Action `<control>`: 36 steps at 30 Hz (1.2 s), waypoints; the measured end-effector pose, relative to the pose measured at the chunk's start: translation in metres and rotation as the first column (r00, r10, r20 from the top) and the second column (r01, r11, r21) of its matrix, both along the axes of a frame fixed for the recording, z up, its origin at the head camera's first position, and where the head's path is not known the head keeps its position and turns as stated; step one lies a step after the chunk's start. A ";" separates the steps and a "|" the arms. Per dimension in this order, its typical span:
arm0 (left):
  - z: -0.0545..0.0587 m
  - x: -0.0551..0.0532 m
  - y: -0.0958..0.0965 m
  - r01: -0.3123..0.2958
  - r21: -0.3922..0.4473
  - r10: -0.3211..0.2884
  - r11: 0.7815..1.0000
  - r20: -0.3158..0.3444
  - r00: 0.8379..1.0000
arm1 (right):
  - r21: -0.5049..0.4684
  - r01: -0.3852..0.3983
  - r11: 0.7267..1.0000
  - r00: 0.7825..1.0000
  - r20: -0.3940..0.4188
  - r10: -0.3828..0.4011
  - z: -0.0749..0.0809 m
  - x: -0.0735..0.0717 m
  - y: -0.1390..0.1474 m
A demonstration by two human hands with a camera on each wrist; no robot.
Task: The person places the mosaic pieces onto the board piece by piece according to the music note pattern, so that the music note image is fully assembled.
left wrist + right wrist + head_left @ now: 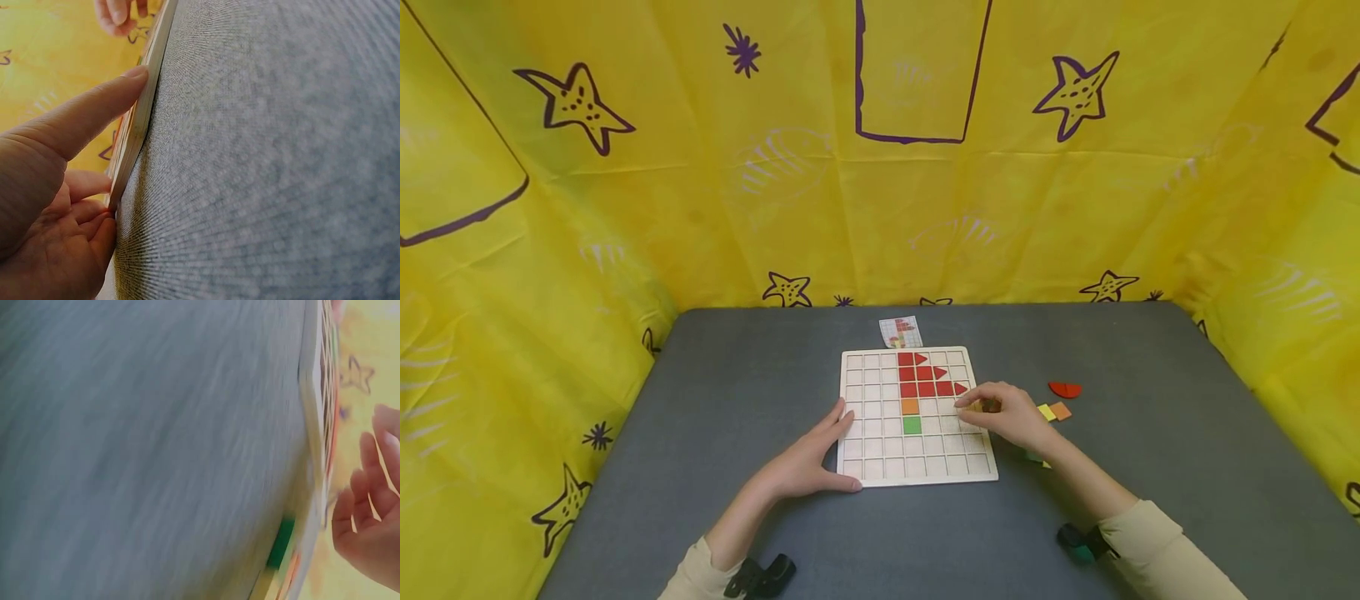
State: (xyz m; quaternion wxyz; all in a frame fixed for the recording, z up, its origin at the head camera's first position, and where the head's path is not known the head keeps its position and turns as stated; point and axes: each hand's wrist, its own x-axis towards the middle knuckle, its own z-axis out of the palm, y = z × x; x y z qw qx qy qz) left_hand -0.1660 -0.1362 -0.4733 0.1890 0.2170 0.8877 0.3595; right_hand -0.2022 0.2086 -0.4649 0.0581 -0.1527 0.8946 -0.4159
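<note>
No readable text, numbers or labels anywhere

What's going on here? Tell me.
A person's left hand rests against the left side of the gridded board, while the right hand hovers over its right side, no piece visible in it. Red squares, red triangles, an orange square and a green square sit on it; loose pieces lie rightward.

A white rectangular card [900, 330] lies at the far edge of the square wooden grid board [931, 447], red rounded pieces [1058, 388] to its right.
</note>
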 end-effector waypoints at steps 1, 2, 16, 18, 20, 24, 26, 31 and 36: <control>0.000 0.000 0.000 -0.002 -0.001 0.002 1.000 0.003 1.000 | -0.003 0.004 1.000 1.000 0.005 -0.004 -0.001 0.001 0.007; 0.000 0.000 0.000 -0.003 -0.001 0.003 1.000 0.001 1.000 | -0.007 0.012 1.000 1.000 0.011 -0.012 -0.001 0.002 0.014; -0.001 0.000 -0.001 -0.006 -0.010 0.006 1.000 0.008 1.000 | 0.086 0.012 0.996 0.999 -0.038 -0.009 -0.006 0.016 0.075; -0.002 0.000 -0.001 -0.008 -0.011 0.008 1.000 0.008 1.000 | 0.115 0.005 0.993 0.998 -0.064 0.002 -0.006 0.018 0.080; -0.002 -0.001 -0.001 -0.008 -0.012 0.008 1.000 0.006 1.000 | 0.139 0.000 0.990 0.997 -0.077 0.010 -0.007 0.020 0.084; -0.003 -0.001 0.000 -0.010 -0.013 0.010 1.000 0.008 1.000 | 0.191 -0.003 0.982 0.994 -0.108 0.024 -0.005 0.024 0.090; -0.002 -0.001 0.000 -0.012 -0.014 0.012 1.000 0.008 1.000 | 0.213 -0.014 0.977 0.991 -0.127 0.042 -0.005 0.025 0.092; -0.002 -0.002 0.000 -0.015 -0.012 0.015 1.000 0.014 1.000 | 0.240 -0.034 0.970 0.988 -0.141 0.070 -0.005 0.026 0.098; -0.001 -0.001 0.000 -0.014 -0.008 0.014 1.000 0.015 1.000 | 0.239 -0.055 0.969 0.987 -0.136 0.090 -0.005 0.026 0.101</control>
